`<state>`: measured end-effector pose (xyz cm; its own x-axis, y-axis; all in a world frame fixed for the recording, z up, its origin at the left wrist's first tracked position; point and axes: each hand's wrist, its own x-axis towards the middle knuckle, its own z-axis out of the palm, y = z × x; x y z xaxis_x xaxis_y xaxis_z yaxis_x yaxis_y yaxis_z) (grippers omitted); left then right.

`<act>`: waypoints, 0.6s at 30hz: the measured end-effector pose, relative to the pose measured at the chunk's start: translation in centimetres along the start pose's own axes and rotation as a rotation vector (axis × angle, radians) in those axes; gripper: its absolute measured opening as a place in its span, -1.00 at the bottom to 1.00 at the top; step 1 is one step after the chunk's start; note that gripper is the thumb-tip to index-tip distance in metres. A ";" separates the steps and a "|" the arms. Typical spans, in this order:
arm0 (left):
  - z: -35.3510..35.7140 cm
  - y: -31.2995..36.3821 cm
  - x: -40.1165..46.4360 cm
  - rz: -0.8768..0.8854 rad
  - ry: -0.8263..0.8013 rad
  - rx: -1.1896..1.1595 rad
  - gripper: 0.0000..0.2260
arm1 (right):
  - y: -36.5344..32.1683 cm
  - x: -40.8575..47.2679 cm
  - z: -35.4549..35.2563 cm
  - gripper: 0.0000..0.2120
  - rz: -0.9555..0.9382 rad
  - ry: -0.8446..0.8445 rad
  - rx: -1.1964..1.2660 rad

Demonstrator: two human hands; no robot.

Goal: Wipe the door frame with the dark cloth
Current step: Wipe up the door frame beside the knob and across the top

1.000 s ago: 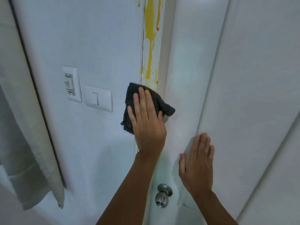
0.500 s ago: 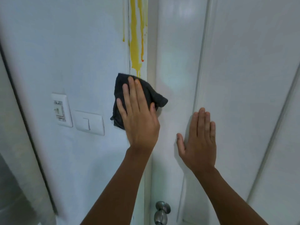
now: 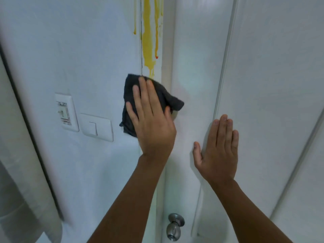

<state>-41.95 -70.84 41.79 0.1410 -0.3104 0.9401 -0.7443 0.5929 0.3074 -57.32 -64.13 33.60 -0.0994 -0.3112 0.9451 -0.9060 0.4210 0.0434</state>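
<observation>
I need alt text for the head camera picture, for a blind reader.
A left hand presses a dark cloth flat against a white door frame, just below yellow drips. The right hand rests open on the door.

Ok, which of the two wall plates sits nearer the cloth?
The wide rocker switch; it sits just left of the dark cloth, while the taller plate is farther left.

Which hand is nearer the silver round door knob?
Right. The right hand lies flat on the door above the silver round door knob; the left hand is higher, pressing the dark cloth.
</observation>
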 end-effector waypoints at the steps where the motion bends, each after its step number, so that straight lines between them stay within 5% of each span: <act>1: -0.2 0.9 2.5 -0.016 0.014 0.001 -0.40 | 0.0 0.0 0.1 -0.19 0.000 0.011 0.001; 10: 0.1 0.8 -0.4 -0.040 -0.021 0.053 -0.39 | 0.1 0.0 -0.2 -0.15 -0.001 0.014 0.040; 18: -1.0 2.8 9.0 -0.015 0.037 -0.008 -0.37 | 0.2 0.0 -0.2 -0.18 -0.014 0.004 0.061</act>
<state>-42.14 -71.27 51.28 0.1762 -0.2913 0.9403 -0.7371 0.5941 0.3222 -57.41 -63.82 33.65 -0.0848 -0.3134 0.9458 -0.9307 0.3639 0.0371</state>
